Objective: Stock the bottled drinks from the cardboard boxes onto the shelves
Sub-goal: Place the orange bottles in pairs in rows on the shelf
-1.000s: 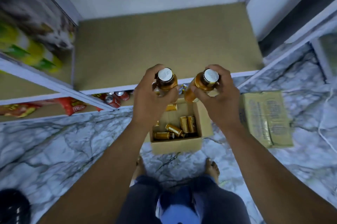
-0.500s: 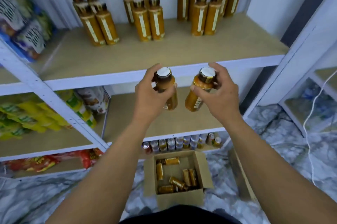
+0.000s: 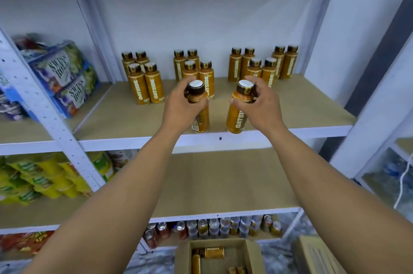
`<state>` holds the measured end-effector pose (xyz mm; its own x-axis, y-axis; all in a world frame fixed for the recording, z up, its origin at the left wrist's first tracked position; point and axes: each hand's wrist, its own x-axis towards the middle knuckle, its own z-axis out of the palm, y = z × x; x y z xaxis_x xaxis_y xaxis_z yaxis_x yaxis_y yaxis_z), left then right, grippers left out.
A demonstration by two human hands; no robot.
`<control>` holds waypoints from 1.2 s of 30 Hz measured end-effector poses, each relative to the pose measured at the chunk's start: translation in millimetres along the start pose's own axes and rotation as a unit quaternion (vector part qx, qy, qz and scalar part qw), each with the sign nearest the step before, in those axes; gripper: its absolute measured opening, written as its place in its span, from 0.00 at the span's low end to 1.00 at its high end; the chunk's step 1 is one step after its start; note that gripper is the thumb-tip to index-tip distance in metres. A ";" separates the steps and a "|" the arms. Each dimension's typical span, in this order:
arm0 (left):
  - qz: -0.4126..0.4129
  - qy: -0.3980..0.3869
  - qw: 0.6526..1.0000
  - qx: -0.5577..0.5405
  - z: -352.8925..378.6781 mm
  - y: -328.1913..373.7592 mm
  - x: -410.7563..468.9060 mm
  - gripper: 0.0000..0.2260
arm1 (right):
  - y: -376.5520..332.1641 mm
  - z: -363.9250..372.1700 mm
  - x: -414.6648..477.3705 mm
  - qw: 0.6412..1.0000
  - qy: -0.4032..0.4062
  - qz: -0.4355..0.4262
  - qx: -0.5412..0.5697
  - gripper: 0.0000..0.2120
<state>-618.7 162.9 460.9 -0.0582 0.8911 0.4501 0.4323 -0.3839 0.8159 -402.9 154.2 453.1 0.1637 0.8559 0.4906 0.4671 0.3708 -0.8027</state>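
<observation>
Now | shelf [image 3: 301, 108]: orange drink bottles [image 3: 154, 86] grouped upright at back | cardboard box [image 3: 182, 256]: down below, bottles lying inside | left bottle [image 3: 201, 122], right bottle [image 3: 235, 117]: low over shelf's front edge | left hand [image 3: 181, 106], right hand [image 3: 264, 104]: each clasps its bottle's neck | advice: seat bases flat before letting go, then slide back toward groups, labels outward.

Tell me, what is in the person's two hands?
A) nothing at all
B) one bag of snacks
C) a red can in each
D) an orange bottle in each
D: the left hand grips an orange bottle near its cap, and the right hand grips a second bottle the same way, at the front of the shelf.
</observation>
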 end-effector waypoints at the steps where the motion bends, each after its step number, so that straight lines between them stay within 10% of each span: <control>1: 0.000 -0.003 1.000 0.004 -0.2 -4.4 6.4 0.28 | 2.0 3.9 6.4 1.000 -0.007 -0.004 -0.007 0.32; 36: -0.107 -0.052 0.993 -0.026 22.2 -75.2 22.2 0.49 | 46.5 53.6 15.8 0.993 -0.085 0.074 -0.045 0.44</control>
<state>-632.5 217.0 401.5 -0.0489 0.9726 0.2275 0.3723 -0.1936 0.9077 -425.1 204.3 405.3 0.0897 0.9498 0.2996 0.5257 0.2104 -0.8243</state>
